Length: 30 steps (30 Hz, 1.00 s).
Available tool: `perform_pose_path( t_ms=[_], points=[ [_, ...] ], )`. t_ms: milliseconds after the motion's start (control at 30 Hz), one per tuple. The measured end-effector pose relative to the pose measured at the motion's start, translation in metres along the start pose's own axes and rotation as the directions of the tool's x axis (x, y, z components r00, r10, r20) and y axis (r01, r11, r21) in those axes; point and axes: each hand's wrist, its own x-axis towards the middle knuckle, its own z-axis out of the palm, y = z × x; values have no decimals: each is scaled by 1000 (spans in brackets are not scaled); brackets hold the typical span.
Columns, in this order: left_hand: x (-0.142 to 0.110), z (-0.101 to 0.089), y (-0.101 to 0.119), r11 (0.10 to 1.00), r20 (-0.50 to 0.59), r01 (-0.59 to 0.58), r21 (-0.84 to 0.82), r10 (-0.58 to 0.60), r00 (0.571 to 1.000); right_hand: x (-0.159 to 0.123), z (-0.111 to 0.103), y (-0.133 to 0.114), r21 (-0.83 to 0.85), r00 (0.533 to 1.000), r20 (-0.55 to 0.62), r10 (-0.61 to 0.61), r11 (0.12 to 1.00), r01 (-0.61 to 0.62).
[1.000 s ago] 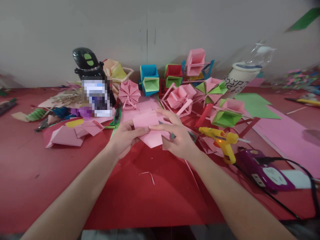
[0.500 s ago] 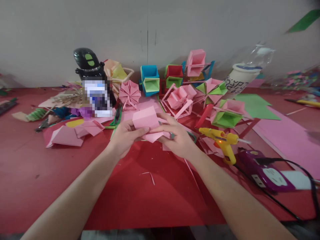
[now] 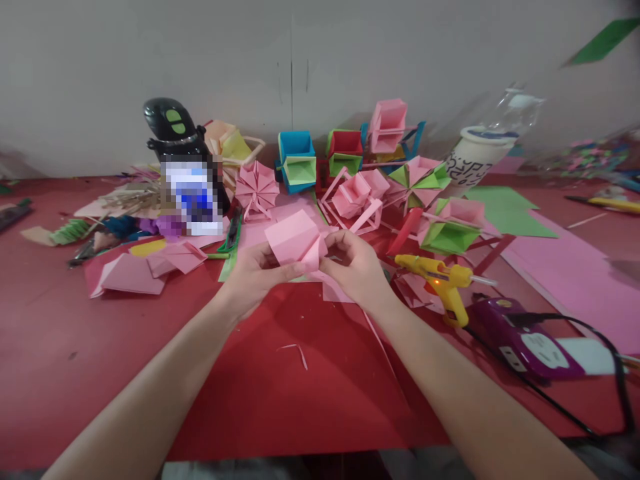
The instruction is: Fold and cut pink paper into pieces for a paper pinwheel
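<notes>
1. In the head view, we hold the folded pink paper (image 3: 291, 239) in the air over the red bench (image 3: 50, 373), between our two hands.
2. Our left hand (image 3: 250, 277) has its fingers pinching the paper's lower left part, the thumb lying along the lower edge.
3. Our right hand (image 3: 356, 268) has its fingers curled and pinching the right end – just beside a raised crease.
4. To our right lie the yellow glue gun (image 3: 440, 277), its small light glowing orange, and the purple power strip (image 3: 525, 340).
5. Beyond our hands stand the blue-and-green paper box (image 3: 297, 160) and the pink pleated paper piece (image 3: 257, 190) – apart from each other.
6. Nearer us lies a thin paper scrap (image 3: 303, 357).
</notes>
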Motion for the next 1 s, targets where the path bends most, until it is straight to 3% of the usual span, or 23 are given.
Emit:
perform_pose_path(
  t_ms=[133, 333, 533, 700, 833, 1000],
  points=[
    [0, -1, -1, 997, 8, -20, 69, 20, 1000, 1, -1, -1, 54, 999, -8, 35, 998, -35],
    [-1, 0, 3, 995, 57, 61, 80, -66, 996, 1, -5, -4, 72, 994, 86, 65, 995, -71],
    [-2, -1, 4, 988, 48, 152, -34, -151, 987, 0, -6, -8, 61, 990, 139, 18, 998, -27],
    [0, -4, 10, 970, -40, 177, -169, -186, 982, 1, -9, -14, 35, 975, 224, 4, 999, -12],
    [1, -7, 14, 989, -101, 127, -78, -135, 986, 1, -11, -14, -15, 947, 320, 23, 1000, -19],
    [1, -12, 10, 989, -54, 70, 128, -64, 996, 0, -9, -9, -75, 948, 311, 67, 996, -46]
  ],
)
